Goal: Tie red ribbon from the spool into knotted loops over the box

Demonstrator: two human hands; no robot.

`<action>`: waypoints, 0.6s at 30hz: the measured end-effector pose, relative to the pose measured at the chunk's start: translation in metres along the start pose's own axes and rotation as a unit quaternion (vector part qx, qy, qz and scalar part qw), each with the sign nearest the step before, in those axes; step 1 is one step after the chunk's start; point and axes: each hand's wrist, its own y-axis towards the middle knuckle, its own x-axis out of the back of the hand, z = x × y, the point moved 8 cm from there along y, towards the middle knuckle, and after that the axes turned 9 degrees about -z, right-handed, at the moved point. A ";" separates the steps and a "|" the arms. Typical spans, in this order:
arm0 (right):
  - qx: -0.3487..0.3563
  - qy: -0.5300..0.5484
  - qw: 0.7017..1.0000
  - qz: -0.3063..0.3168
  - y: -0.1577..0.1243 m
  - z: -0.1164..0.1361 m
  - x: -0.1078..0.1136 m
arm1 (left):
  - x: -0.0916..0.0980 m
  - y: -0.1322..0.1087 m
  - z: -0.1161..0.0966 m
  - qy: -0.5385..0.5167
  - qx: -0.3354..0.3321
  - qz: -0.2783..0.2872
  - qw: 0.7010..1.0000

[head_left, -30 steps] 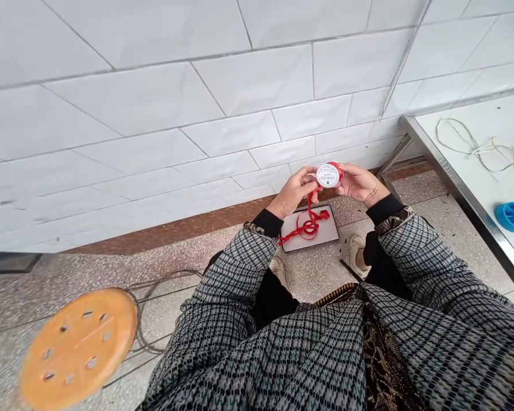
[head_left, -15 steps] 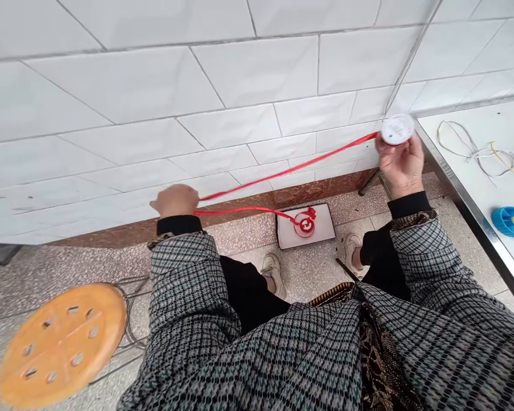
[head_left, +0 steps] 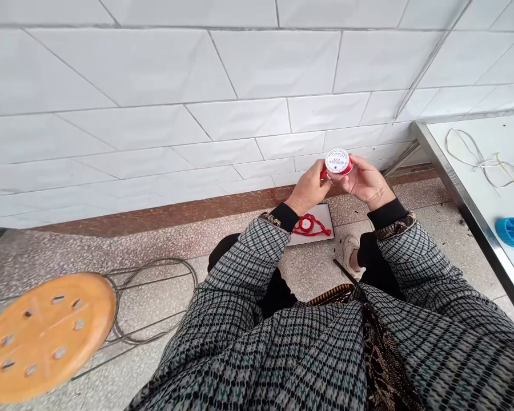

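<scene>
1. The ribbon spool (head_left: pixel 337 161), with a white printed label (head_left: pixel 337 160) on its upward face and red ribbon (head_left: pixel 348 168) wound beneath, is held up in front of the person, above the floor and near the tiled wall (head_left: pixel 240 128).
2. It should be light, with a fairly stiff end disc and a soft, limp winding; satin-like ribbon could slip or unwind if squeezed unevenly. It looks hardly fragile. The rim and side are the sound places to hold, thumb against fingers, rather than the flat label.
3. The right hand (head_left: pixel 368 184) grasps the spool by its right side: thumb along the edge, fingers curled below, palm turned up. The spool sits out at the fingertips, not deep in the palm.
4. The left hand (head_left: pixel 310 188) is at the spool's left side, thumb and fingers closed on a bit of the ribbon; whether it also bears on the spool is hidden.
5. Below, a shallow box (head_left: pixel 325 212) on the floor holds coiled red ribbon (head_left: pixel 312 225), partly covered by the left wrist.
6. Farther right, the table (head_left: pixel 466 171) carries pale cords (head_left: pixel 482 164) and a blue plastic reel (head_left: pixel 506 233); an orange stool (head_left: pixel 47 334) stands at left.
</scene>
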 end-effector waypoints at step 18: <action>-0.067 0.055 0.995 0.058 -0.006 0.001 0.002 | 0.002 0.007 -0.010 -0.256 0.093 0.113 0.955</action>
